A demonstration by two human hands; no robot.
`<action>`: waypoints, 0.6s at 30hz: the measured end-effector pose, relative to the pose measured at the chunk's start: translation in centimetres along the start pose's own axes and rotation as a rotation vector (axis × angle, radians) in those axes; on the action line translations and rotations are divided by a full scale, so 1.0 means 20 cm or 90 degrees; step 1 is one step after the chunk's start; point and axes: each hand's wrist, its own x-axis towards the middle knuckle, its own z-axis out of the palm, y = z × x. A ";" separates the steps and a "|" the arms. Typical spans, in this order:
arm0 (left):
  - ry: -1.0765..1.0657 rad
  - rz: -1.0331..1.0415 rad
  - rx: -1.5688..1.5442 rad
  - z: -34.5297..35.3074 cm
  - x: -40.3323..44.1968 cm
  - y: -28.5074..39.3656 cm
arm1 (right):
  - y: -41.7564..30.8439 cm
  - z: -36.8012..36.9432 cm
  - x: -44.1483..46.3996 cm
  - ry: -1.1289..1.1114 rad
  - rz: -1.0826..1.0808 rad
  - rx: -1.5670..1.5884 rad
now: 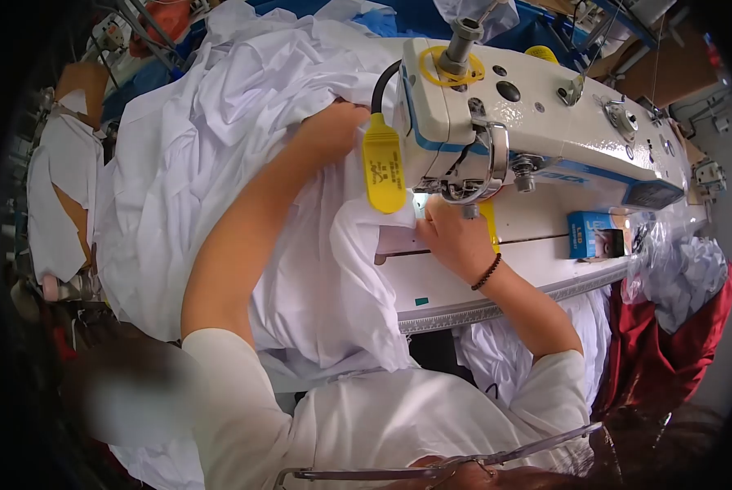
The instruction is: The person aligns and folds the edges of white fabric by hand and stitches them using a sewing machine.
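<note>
A large, rumpled white cloth (pixel 211 155) covers the left of the sewing table, and its edge runs beneath the head of the white sewing machine (pixel 537 106). My left hand (pixel 331 133) is curled closed on the cloth behind the yellow tag (pixel 384 167), its fingertips partly hidden. By the needle area, my right hand (pixel 457 238) lies low with bent, closed fingers beside the cloth's edge. The machine head covers part of those fingers, so what they pinch is not visible. A dark beaded bracelet (pixel 487 272) circles the right wrist.
A blue LED box (pixel 598 235) stands on the table at right, near clear plastic wrapping (pixel 668 265). A measuring scale (pixel 456 317) follows the table's front edge. Red fabric (pixel 656 351) hangs at lower right. Glasses (pixel 447 465) cross the bottom.
</note>
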 end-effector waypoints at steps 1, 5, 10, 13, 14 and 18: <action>0.044 -0.026 -0.015 -0.01 -0.14 0.12 | 0.03 -0.01 -0.03 0.074 -0.142 -0.054; 0.269 -0.040 -0.096 0.28 -0.62 0.22 | 0.08 0.10 -0.08 0.158 -0.322 0.009; 0.298 -0.011 0.153 0.24 -0.75 -0.21 | 0.02 0.10 -0.10 0.191 -0.349 0.024; 0.382 -0.078 0.290 -0.01 -0.70 -0.34 | 0.03 0.13 -0.09 0.220 -0.372 0.018; 0.360 -0.100 0.258 -0.06 -0.66 -0.32 | 0.03 0.13 -0.09 0.223 -0.381 0.023; 0.583 0.029 0.102 0.05 -0.73 0.45 | 0.04 0.13 -0.10 0.192 -0.387 0.055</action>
